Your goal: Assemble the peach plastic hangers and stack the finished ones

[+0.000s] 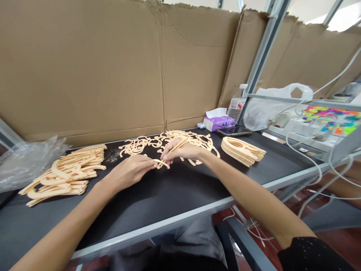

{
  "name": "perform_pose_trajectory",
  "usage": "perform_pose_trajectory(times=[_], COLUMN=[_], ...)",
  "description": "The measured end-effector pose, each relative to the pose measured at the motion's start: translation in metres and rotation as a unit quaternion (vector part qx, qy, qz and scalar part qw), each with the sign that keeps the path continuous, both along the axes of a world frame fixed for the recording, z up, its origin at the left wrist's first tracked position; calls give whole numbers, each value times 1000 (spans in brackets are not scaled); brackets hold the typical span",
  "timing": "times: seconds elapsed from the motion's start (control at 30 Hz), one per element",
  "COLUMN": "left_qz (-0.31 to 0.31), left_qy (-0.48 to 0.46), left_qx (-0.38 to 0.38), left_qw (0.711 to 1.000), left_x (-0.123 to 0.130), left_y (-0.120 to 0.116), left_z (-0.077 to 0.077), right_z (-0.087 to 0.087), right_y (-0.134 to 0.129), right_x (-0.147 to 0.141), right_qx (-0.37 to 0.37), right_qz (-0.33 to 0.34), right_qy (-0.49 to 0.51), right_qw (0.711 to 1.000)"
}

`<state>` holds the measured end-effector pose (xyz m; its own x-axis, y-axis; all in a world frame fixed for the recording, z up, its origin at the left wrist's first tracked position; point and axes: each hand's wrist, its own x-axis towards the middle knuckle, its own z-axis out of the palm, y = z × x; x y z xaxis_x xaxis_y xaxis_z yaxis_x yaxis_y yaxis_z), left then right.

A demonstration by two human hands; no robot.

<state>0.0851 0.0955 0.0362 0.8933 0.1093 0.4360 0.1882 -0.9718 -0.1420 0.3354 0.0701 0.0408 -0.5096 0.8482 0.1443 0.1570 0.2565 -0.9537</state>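
Note:
Over the middle of the table, my left hand (131, 171) is closed, its fingertips pinching a small curved cream plastic piece (164, 165) that looks like a hanger hook. Close beside it, my right hand (180, 149) is wrapped round a longer cream plastic hanger arm (178, 145), which sticks up past the fingers. The two pieces meet at the fingertips; whether they are joined I cannot tell. Just behind my hands lies a loose pile of cream hooks (138, 145). Off to the left is a heap of long curved hanger arms (69, 169).
Folded cream hangers (239, 150) are stacked at the right. Behind them are a phone (234, 131), a purple tissue pack (219, 121) and a water bottle (237, 103). Crumpled clear plastic (28, 162) lies far left. Cardboard (113, 67) walls the back; white cables (290, 139) hang right.

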Motion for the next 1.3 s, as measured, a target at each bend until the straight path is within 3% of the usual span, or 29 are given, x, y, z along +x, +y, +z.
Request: perform_pose_trajectory(times=[0.47, 0.87, 1.3], left_qz=[44, 98, 167], left_qy=[-71, -107, -158], left_qx=[56, 78, -45], left_qw=[995, 986, 972], left_x=[-4, -5, -1], left_y=[0, 0, 2], left_z=[-16, -16, -11], right_z=[-8, -19, -16], right_y=[1, 5, -1], right_x=[-6, -17, -35], right_qx=[-20, -82, -159], right_qz=[-8, -66, -100], right_qy=[55, 133, 237], right_qw=[998, 986, 953])
